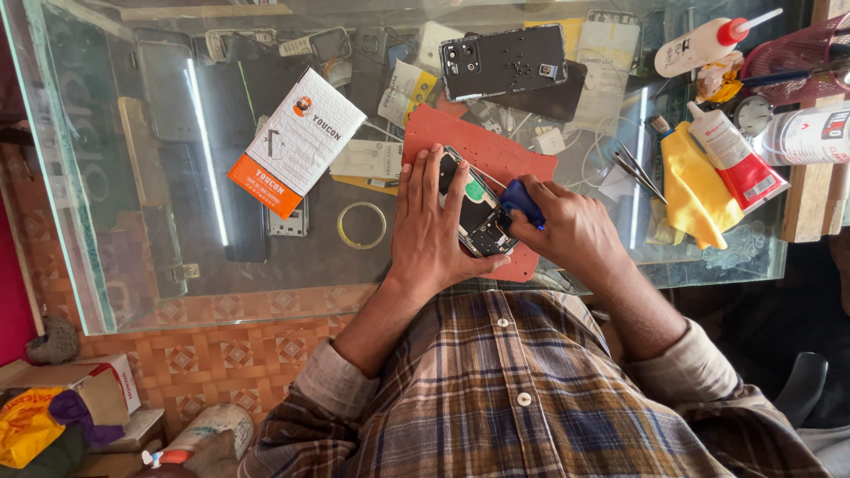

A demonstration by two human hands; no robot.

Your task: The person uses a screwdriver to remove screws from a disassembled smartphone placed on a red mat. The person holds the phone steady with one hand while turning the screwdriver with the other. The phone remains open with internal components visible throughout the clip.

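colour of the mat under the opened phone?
Red-orange mat, clearest in the head view.
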